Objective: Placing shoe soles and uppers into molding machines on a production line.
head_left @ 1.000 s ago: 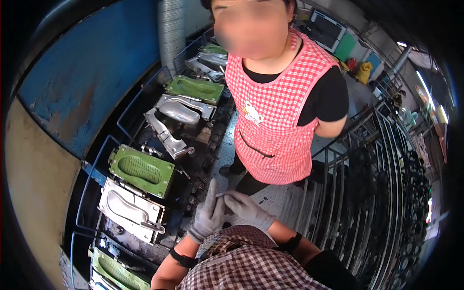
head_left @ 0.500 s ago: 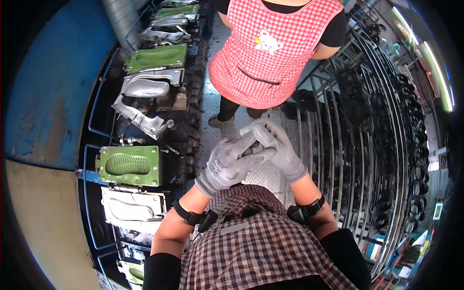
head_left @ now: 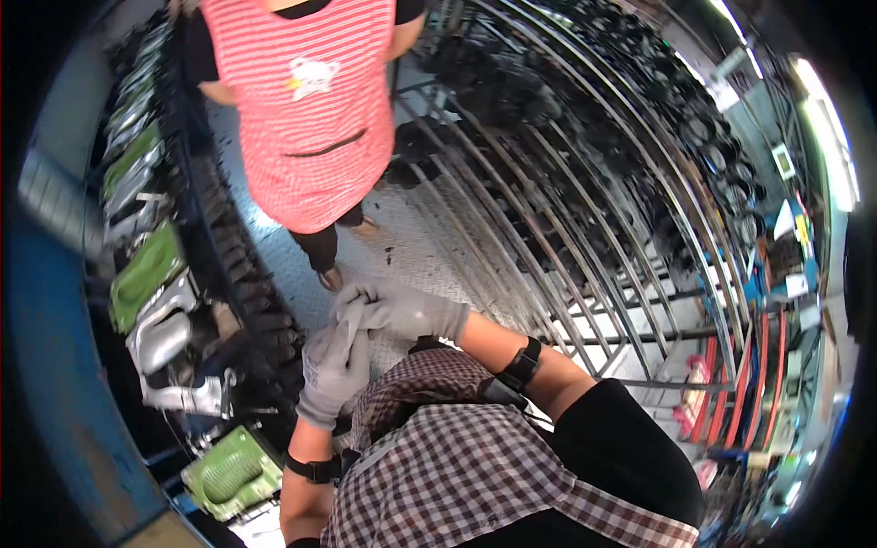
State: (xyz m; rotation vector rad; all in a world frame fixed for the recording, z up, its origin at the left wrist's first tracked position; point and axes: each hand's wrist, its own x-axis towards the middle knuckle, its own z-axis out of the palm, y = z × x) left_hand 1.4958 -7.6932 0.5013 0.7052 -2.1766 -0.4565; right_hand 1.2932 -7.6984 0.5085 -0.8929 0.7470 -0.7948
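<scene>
Both hands wear grey work gloves and meet in front of my checked apron (head_left: pixel 457 457). My left hand (head_left: pixel 333 370) points upward with its fingers stretched out, and I see no object in it. Coming across from the right, my right hand (head_left: pixel 402 309) has its fingers bent around the fingertips of the left glove. The fingers overlap there, so part of each hand is hidden. Black straps with small dark devices sit on both forearms.
A person in a red-and-white apron (head_left: pixel 311 119) stands ahead on the metal floor (head_left: pixel 411 233). On the left runs a row of shoe-sole moulds, with a green mould (head_left: pixel 233 473) nearest. Metal racks (head_left: pixel 585 219) holding dark shoe-shaped pieces fill the right side.
My view has turned right, so the moulds and the person shift left and more of the racks shows. My hands stay together, now further left in the picture.
</scene>
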